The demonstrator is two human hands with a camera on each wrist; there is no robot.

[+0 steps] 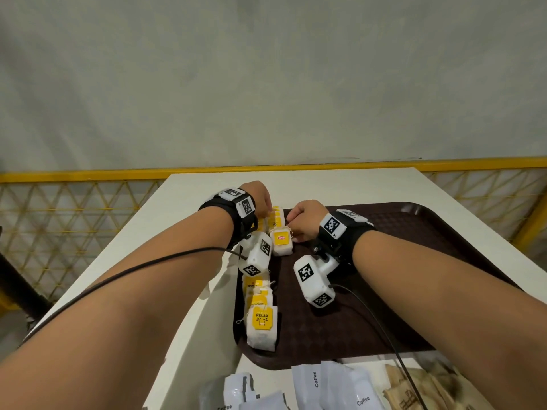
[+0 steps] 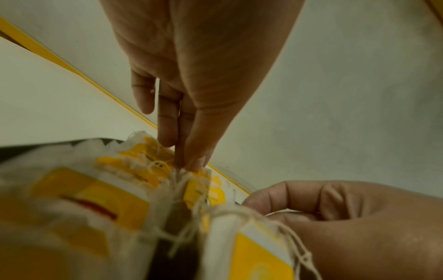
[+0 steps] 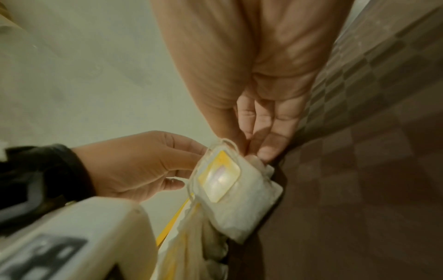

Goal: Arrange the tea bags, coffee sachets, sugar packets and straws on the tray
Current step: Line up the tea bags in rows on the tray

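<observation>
A dark brown tray (image 1: pixel 414 232) lies on the white table (image 1: pixel 183 226). White tea bags with yellow tags stand in a row along its left side. My left hand (image 1: pixel 265 213) (image 2: pixel 189 164) pinches the top edge of a tea bag in the far stack (image 1: pixel 276 220) (image 2: pixel 139 168). My right hand (image 1: pixel 291 229) (image 3: pixel 251 154) pinches the far corner of the front Lipton tea bag (image 1: pixel 281 244) (image 3: pixel 239 199). More tea bags (image 1: pixel 262 321) lie nearer me on the tray. No straws are in view.
White coffee sachets (image 1: pixel 316 383) and brown sugar packets (image 1: pixel 420 389) lie on the table in front of the tray's near edge. A yellow mesh railing (image 1: pixel 74 202) runs behind the table. The tray's middle and right (image 3: pixel 359 170) show bare brown surface.
</observation>
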